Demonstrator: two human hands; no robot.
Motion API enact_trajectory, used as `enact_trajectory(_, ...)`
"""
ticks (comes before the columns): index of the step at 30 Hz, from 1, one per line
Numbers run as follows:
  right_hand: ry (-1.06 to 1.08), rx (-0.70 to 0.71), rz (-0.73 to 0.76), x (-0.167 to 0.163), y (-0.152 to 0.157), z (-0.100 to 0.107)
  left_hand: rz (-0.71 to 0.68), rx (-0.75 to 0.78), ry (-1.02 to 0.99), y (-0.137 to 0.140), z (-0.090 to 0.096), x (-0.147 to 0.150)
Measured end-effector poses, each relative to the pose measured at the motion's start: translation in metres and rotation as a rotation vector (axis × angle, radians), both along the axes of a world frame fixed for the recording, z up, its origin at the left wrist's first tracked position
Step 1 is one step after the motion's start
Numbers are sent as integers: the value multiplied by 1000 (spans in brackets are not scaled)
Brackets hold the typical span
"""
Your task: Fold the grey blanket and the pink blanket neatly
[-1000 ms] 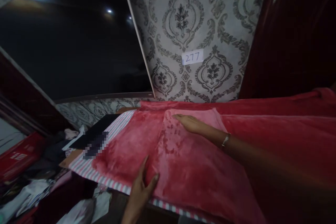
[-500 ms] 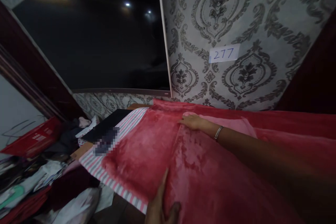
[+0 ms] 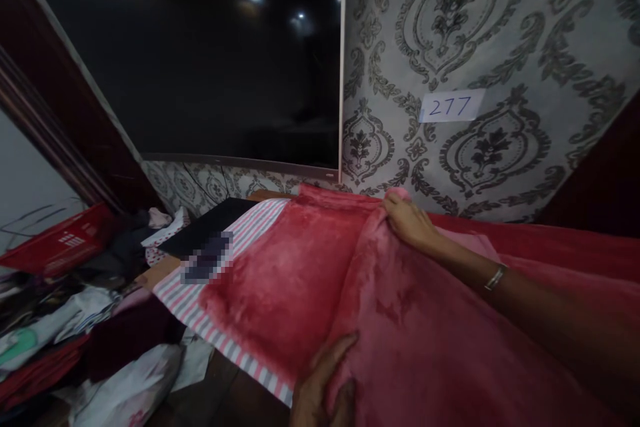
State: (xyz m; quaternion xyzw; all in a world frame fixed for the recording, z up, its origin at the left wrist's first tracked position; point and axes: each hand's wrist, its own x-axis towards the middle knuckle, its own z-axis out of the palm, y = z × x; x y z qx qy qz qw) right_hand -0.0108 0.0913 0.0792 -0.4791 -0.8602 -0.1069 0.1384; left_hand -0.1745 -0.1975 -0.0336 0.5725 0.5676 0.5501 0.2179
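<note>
A red plush blanket (image 3: 280, 280) lies partly folded over a pink-and-grey striped cloth (image 3: 240, 350), whose border shows along the left and near sides. My right hand (image 3: 410, 217), with a silver bracelet at the wrist, is closed on the far end of a blanket fold and holds it bunched and raised. At the near end of the same fold, my left hand (image 3: 323, 383) grips the fabric between thumb and fingers. The lifted layer slopes down to the right between and beyond both hands. Part of my left hand is cut off by the bottom edge of the view.
Behind stand a large dark television (image 3: 210, 60) and patterned wallpaper with a paper label (image 3: 453, 105) reading 277. A black flat panel (image 3: 205, 230) lies at the far left of the striped cloth. Heaped clothes (image 3: 125, 353) and a red bag (image 3: 60, 240) fill the left side.
My right hand has lifted the fold's far end upward and to the right, bunching it. My left hand has shifted slightly right with the near end. The view has turned a little.
</note>
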Motion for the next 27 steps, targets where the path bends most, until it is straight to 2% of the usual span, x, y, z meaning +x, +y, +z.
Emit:
enact_trajectory(3, 91, 80, -32, -3, -2, 32, 22, 32, -3, 1, 25, 2)
enact_trajectory(6, 160, 143, -20, -18, 1, 58, 84, 53, 4, 0, 53, -8)
enact_trajectory(9, 245, 189, 49, -50, 9, 75, 219, 11, 12, -4, 76, -37)
enact_trajectory(12, 304, 142, 136, -94, 15, 75, 389, -41, 67, -5, 83, -78)
enact_trajectory(15, 276, -34, 181, -136, 15, 52, 494, -72, 109, -3, 65, -113)
enact_trajectory(18, 190, -197, 201, -162, 9, 11, 509, -130, 117, -1, 29, -137)
enact_trajectory(21, 145, -254, 230, -171, 6, -24, 557, -166, 83, -1, -6, -151)
enact_trajectory(24, 142, -257, 261, -173, 12, -35, 590, -172, 17, -4, -20, -155)
enact_trajectory(27, 169, -237, 277, -178, 26, -31, 615, -132, -20, -5, -17, -150)
